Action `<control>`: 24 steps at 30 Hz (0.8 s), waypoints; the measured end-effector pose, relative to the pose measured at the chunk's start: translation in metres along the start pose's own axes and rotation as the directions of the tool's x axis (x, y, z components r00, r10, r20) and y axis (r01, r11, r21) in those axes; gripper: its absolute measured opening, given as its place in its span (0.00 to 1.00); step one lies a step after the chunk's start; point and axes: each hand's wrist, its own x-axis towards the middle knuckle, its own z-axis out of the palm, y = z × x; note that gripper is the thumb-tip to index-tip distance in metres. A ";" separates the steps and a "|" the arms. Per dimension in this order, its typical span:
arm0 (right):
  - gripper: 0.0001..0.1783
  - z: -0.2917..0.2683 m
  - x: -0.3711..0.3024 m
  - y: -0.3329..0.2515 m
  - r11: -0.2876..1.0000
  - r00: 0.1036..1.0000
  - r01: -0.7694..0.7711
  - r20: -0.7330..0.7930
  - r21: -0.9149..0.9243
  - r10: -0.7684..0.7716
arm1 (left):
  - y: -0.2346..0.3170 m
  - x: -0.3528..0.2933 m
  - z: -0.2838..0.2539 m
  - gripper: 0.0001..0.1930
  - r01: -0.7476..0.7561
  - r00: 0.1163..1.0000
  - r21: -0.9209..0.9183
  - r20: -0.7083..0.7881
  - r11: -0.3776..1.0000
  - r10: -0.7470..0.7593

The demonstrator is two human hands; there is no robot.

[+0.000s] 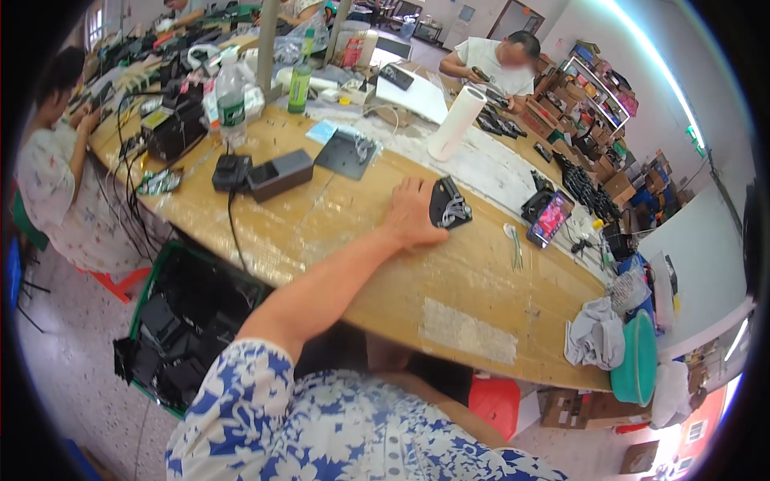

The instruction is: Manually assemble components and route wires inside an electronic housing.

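My left hand (411, 215) rests on the brown table, its fingers and thumb closed around the left edge of a flat black plate (439, 210). A bundled grey cable (455, 210) lies on that plate. Farther left is another black plate with a grey cable (345, 156), lying beside a small blue-and-white packet (322, 131). A dark rectangular box (281, 175) stands next to a black adapter (233, 173) with a cord hanging over the table edge. My right forearm (457, 415) crosses my lap; the right hand is low by the table edge, its fingers hidden.
A green crate (143, 301) of black parts stands on the floor at left. The table holds a white roll (457, 123), a lit phone (551, 218), a water bottle (231, 112) and a teal basin (635, 361) at its right end. Co-workers sit at left and across.
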 end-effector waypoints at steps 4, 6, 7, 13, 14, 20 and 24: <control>0.21 -0.017 0.046 -0.037 0.992 0.996 0.039 0.087 -0.120 -0.028 | 0.021 0.004 -0.007 0.43 0.097 0.994 -0.076 0.048 0.992 -0.093; 0.21 -0.030 0.060 -0.048 0.987 0.992 0.031 0.123 -0.159 -0.011 | 0.029 0.009 -0.009 0.44 0.115 0.990 -0.095 0.091 0.989 -0.106; 0.21 -0.034 0.068 -0.055 0.985 0.991 0.031 0.134 -0.168 -0.008 | 0.030 0.015 -0.010 0.45 0.121 0.987 -0.131 0.123 0.984 -0.104; 0.20 -0.051 0.091 -0.082 0.975 0.991 0.035 0.135 -0.218 -0.005 | 0.022 0.033 -0.007 0.48 0.253 0.944 -0.142 0.254 0.957 -0.212; 0.20 -0.051 0.090 -0.079 0.973 0.992 0.029 0.128 -0.230 0.001 | 0.020 0.035 -0.006 0.48 0.267 0.934 -0.151 0.282 0.952 -0.218; 0.20 -0.053 0.075 -0.054 0.920 0.991 0.056 0.130 -0.388 -0.005 | 0.025 0.040 -0.006 0.50 0.231 0.936 -0.130 0.300 0.964 -0.184; 0.20 -0.054 0.079 -0.043 0.816 0.980 0.172 0.177 -0.551 -0.087 | 0.034 0.037 -0.009 0.50 0.131 0.962 -0.150 0.258 0.980 -0.089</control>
